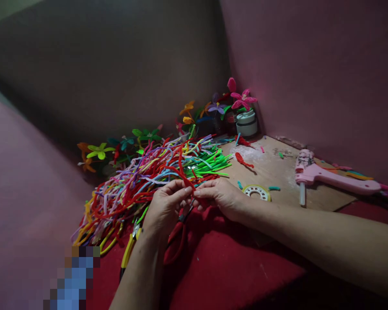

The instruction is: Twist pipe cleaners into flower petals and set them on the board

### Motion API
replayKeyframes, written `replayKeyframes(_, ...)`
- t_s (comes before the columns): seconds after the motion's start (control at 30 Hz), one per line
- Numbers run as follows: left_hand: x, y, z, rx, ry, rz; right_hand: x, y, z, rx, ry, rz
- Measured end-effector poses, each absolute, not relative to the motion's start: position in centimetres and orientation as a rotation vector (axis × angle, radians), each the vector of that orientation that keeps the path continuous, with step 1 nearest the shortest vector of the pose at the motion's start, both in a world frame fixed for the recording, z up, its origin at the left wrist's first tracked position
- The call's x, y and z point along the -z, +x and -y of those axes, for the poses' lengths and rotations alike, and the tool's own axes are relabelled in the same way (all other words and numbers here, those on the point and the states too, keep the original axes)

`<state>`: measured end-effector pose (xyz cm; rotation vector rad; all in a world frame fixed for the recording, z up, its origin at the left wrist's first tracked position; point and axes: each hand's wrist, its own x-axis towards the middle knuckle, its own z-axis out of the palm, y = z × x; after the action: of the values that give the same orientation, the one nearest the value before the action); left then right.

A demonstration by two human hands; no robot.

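A red pipe cleaner (188, 181) is pinched between both hands in front of a heap of coloured pipe cleaners (126, 185). The fingers of my left hand (168, 202) are closed on it from the left. From the right, my right hand (221, 196) grips it with thumb and fingertips, close beside the left fingers. Below the hands lie red-handled scissors (183, 234), partly covered by my left hand and wrist. Yellow-handled pliers (129, 245) rest left of my left forearm.
A pink glue gun (336, 178) lies on a board (284, 146) at right. Nearer are a tape roll (257, 192) and a twisted red piece (244, 161). Pipe-cleaner flowers (242, 100) and a lidded grey container (246, 124) stand at the back, by the walls.
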<state>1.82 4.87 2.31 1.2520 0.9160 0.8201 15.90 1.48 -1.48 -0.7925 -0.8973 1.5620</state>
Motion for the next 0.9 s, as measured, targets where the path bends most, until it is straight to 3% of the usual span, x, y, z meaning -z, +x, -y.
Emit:
replayKeyframes(0.37, -2.0, 1.4, -4.9, -0.918, 1.628, -0.859, 1.7, 16.1, -2.0, -1.614, -0.714, 0.883)
replayKeyframes(0.63, -3.8, 1.2, -4.2, -0.864, 2.220, -0.888, 1.2, 16.6, -2.1, -1.727, -0.696, 0.898)
replayKeyframes(0.9, -4.1, 1.4, -2.5, -0.760, 2.901, -1.129, 0.7, 16.6, -1.8, -1.525, -0.911, 1.084)
